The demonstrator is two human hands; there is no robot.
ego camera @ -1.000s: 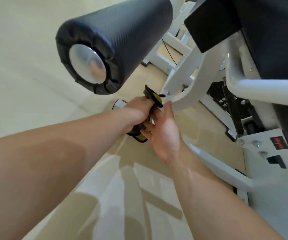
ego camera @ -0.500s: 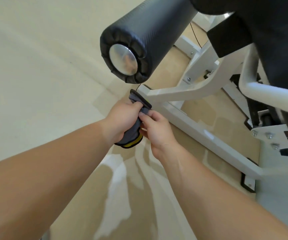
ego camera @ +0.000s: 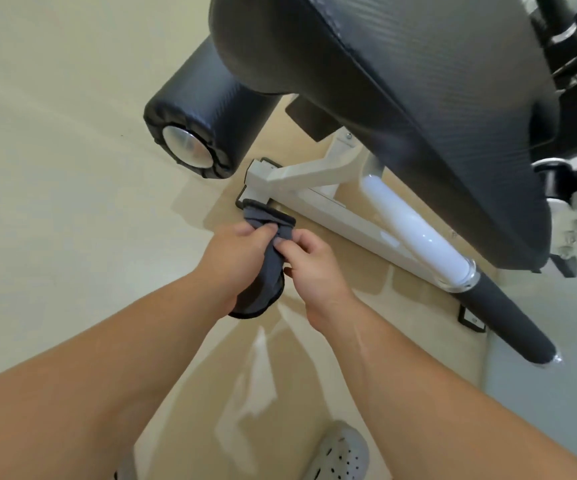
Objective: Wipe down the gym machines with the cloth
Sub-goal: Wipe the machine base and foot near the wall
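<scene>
From my head view I see both forearms reaching forward and down, converging just in front of the white frame (ego camera: 318, 202) of the gym machine. My left hand (ego camera: 242, 258) is curled into a loose fist around the grey cloth (ego camera: 266, 268), knuckles up, the thumb pressed against the fabric near its upper fold. The cloth runs through that fist: a bunched end sticks out above the fingers toward the frame's corner, and a rounded, dark-edged loop hangs out below the heel of the hand. My right hand (ego camera: 314, 268) sits just beside it, wrist bent slightly inward, its thumb and forefinger pinching the cloth's upper part where it meets the left thumb; the remaining fingers are curled in, and I cannot tell whether they touch the fabric. The cloth is held in the air, above the tan floor (ego camera: 72, 237), near the frame but apart from it. The black roller pad (ego camera: 207, 116) and the black seat pad (ego camera: 418, 109) loom above the hands, untouched. A grey perforated clog (ego camera: 342, 452) shows at the bottom edge.
</scene>
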